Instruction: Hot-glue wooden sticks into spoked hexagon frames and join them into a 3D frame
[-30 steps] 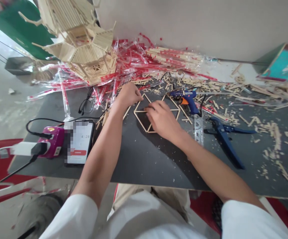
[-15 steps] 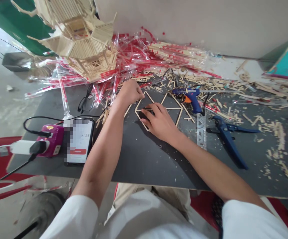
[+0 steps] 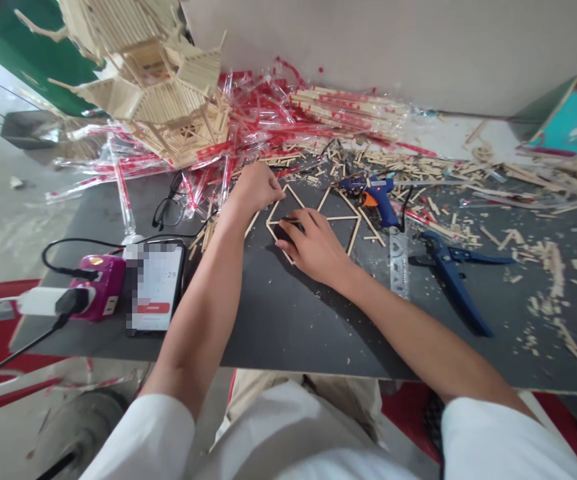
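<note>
A six-sided frame of thin wooden sticks (image 3: pixel 344 218), with sticks crossing its inside, lies flat on the dark grey board (image 3: pixel 278 313). At its upper left corner, my left hand (image 3: pixel 257 188) has thumb and fingers pinched together. Whatever is between those fingertips is too small and hidden to make out. My right hand (image 3: pixel 314 245) rests over the frame's lower left part, fingers bent and apart, covering some of the sticks. Just beyond the frame on the right lies a blue glue gun (image 3: pixel 379 199) with an orange trigger. Another loose stick (image 3: pixel 251 224) lies partly behind my left wrist.
Right of the frame are a clear ruler (image 3: pixel 399 263) and a blue cutter (image 3: pixel 456 283). A phone (image 3: pixel 156 287) and purple power adapter (image 3: pixel 99 287) sit left, near eyeglasses (image 3: pixel 170 208). Behind stand a wooden stick model (image 3: pixel 168 93), red-and-clear wrappers (image 3: pixel 258 110) and stick scraps.
The whole view has shifted slightly to the left. Both hands stay at about the same places on the frame, and the phone's display has changed from 28 to 29.
</note>
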The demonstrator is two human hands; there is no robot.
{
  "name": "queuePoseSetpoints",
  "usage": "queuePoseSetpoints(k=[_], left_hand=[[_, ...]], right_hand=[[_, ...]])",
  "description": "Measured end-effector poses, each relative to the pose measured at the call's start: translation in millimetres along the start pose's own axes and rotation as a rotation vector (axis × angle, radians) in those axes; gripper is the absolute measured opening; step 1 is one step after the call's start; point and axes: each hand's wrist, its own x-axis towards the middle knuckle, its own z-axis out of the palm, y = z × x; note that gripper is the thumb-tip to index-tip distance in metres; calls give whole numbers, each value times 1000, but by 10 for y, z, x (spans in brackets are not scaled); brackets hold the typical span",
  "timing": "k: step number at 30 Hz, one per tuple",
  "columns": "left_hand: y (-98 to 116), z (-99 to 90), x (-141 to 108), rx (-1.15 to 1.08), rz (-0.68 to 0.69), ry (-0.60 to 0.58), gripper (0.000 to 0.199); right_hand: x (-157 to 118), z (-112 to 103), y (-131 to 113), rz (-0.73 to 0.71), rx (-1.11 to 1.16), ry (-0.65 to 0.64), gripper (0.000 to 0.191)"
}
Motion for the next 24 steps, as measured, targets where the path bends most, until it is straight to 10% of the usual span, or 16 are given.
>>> queuePoseSetpoints(k=[24], left_hand=[[41,-14,-51,11,-33,-5,14]], right_hand=[[56,-203,147,28,106,-132,60]])
